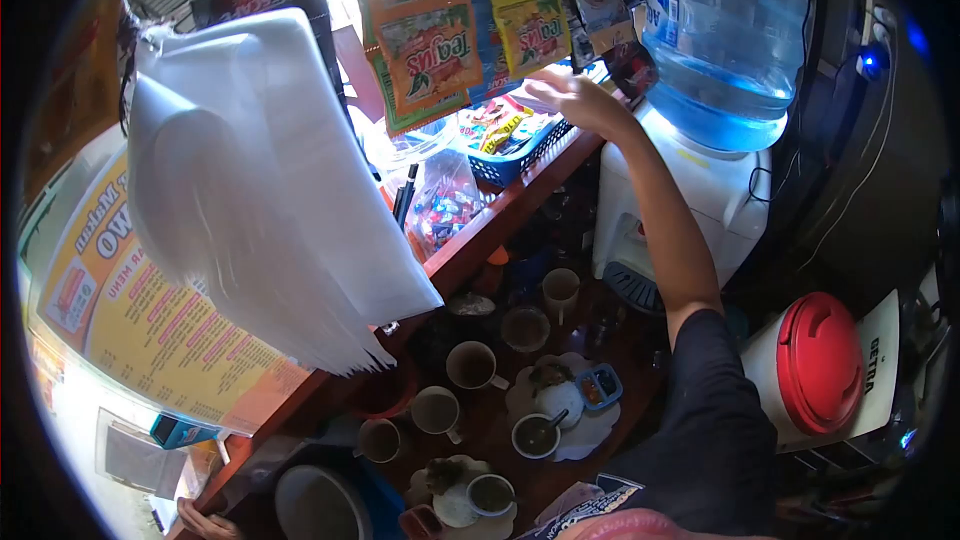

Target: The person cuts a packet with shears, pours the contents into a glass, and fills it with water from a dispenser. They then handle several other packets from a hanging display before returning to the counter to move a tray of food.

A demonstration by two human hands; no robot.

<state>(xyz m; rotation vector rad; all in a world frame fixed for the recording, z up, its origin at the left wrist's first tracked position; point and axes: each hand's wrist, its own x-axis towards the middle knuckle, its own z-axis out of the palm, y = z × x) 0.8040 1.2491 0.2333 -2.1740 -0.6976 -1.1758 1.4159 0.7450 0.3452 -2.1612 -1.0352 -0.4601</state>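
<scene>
My right hand (pixel 572 100) reaches up just below the hanging strips of drink sachets (pixel 430 50), over a blue plastic basket (pixel 500 170) of snack packets (pixel 500 130). Its fingers look stretched out, and I see nothing held in them; glare and the sachets hide part of them. At the lower left corner, my left hand (pixel 207 522) lies on the edge of the wooden ledge (pixel 262 430), fingers laid out and partly cut off by the frame. Beside the basket is a clear bag of small wrapped sweets (pixel 443 208).
White plastic bags (pixel 250 160) hang at the left before a menu banner (pixel 160 310). A water dispenser (pixel 640 210) with a blue bottle (pixel 725 40) stands right. Several mugs (pixel 472 365) and plated meals (pixel 560 405) are below, near a red-lidded container (pixel 822 362).
</scene>
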